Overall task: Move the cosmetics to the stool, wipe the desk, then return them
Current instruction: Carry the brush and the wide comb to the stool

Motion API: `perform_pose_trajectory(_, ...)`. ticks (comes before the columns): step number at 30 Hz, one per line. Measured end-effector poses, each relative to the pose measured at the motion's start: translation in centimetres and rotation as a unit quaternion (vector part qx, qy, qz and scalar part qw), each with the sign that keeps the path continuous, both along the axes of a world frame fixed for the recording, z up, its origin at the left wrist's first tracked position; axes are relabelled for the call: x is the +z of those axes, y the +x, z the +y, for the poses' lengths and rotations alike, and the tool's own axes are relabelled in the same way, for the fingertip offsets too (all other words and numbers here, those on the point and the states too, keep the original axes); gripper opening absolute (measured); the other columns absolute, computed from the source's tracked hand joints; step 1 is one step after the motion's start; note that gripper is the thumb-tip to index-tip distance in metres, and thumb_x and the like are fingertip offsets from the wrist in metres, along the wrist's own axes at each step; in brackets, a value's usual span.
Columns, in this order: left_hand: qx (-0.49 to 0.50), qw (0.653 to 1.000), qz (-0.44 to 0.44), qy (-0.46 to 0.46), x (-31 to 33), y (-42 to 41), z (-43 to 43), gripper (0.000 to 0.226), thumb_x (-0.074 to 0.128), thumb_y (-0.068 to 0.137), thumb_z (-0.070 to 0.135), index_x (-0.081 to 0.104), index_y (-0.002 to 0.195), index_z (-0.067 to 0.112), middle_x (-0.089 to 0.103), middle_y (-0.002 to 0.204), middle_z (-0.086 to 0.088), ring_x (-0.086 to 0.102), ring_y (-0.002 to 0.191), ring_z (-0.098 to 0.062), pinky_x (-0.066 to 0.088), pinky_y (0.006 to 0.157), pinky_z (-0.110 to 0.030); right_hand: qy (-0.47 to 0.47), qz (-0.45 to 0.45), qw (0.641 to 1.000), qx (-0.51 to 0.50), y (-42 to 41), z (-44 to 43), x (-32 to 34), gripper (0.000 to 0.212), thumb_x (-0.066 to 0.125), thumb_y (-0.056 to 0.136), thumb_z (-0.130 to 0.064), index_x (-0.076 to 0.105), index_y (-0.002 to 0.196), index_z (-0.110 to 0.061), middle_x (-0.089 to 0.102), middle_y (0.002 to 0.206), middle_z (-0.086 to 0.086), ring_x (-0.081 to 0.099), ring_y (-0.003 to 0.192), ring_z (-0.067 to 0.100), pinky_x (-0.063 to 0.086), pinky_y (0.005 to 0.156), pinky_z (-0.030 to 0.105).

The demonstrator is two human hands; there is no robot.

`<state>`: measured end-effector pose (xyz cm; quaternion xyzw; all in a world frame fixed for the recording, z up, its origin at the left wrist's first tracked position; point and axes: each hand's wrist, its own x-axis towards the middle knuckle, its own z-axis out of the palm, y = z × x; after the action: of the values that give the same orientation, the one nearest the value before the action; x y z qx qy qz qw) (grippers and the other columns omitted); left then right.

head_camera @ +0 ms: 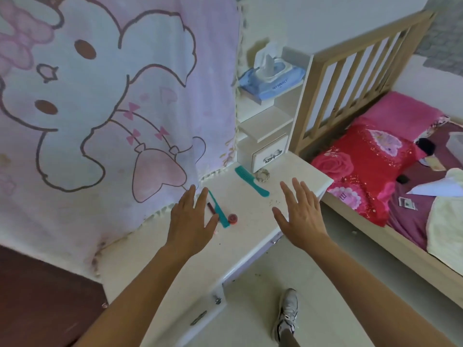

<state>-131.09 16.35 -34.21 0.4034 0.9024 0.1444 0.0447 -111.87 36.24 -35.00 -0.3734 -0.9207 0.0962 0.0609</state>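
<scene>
On the white desk (245, 221) lie a teal tail comb (221, 216), a small round red pot (232, 218), a dark red lipstick tube (210, 208), a wider teal comb (251, 181) and a pale hair tie (262, 175). My left hand (191, 221) hovers flat, fingers straight, over the tail comb and lipstick, partly hiding them. My right hand (299, 214) is spread open above the desk's right front corner. Neither hand holds anything. No stool is in view.
A pink rabbit-print cloth (105, 108) hangs over the desk's back. Small white drawers (268, 152) and a shelf with a blue wet-wipe pack (271, 80) stand at the rear. A wooden bed (375, 159) with red bedding is on the right. My shoe (287, 314) is on the floor.
</scene>
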Motion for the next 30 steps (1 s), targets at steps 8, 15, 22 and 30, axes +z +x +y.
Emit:
perform_pose_trajectory(8,0.108,0.983,-0.114,-0.094,-8.0,-3.8,8.3,0.074,0.049,0.094,0.050,0.012,0.154,0.026,0.008,0.163,-0.004,0.013,0.148,-0.023,0.020,0.116,-0.040,-0.100,-0.054,0.986,0.122,-9.9,12.0,-6.6,0.068,0.048,0.098,-0.048,0.019,0.154,-0.022,0.025,0.159,0.007,0.025,0.146,0.029,0.029,0.117,0.044)
perform_pose_trajectory(15,0.233,0.947,-0.209,-0.067,-11.7,-5.6,14.0,0.065,0.055,0.094,0.040,0.029,0.148,0.016,0.038,0.149,-0.006,0.041,0.131,-0.023,0.039,0.103,-0.036,-0.182,-0.152,0.951,0.196,-16.6,20.3,-11.9,0.051,0.048,0.097,-0.039,0.035,0.143,-0.021,0.053,0.132,0.008,0.054,0.111,0.026,0.051,0.087,0.039)
perform_pose_trajectory(22,0.290,0.914,-0.245,-0.143,-15.1,-6.4,14.9,0.051,0.049,0.095,0.040,0.038,0.139,0.016,0.051,0.126,-0.008,0.053,0.111,-0.025,0.051,0.083,-0.040,-0.205,-0.207,0.934,0.206,-19.3,20.2,-17.0,0.055,0.050,0.096,-0.035,0.034,0.147,-0.020,0.042,0.140,0.012,0.047,0.121,0.029,0.050,0.090,0.042)
perform_pose_trajectory(30,0.308,0.904,-0.259,-0.145,-18.3,-9.9,15.6,0.028,0.051,0.095,0.031,0.052,0.110,0.008,0.058,0.102,-0.010,0.059,0.090,-0.029,0.042,0.065,-0.034,-0.198,-0.227,0.941,0.154,-21.0,18.9,-18.3,0.030,0.048,0.100,-0.017,0.055,0.126,-0.004,0.046,0.122,0.015,0.056,0.104,0.031,0.055,0.083,0.040)
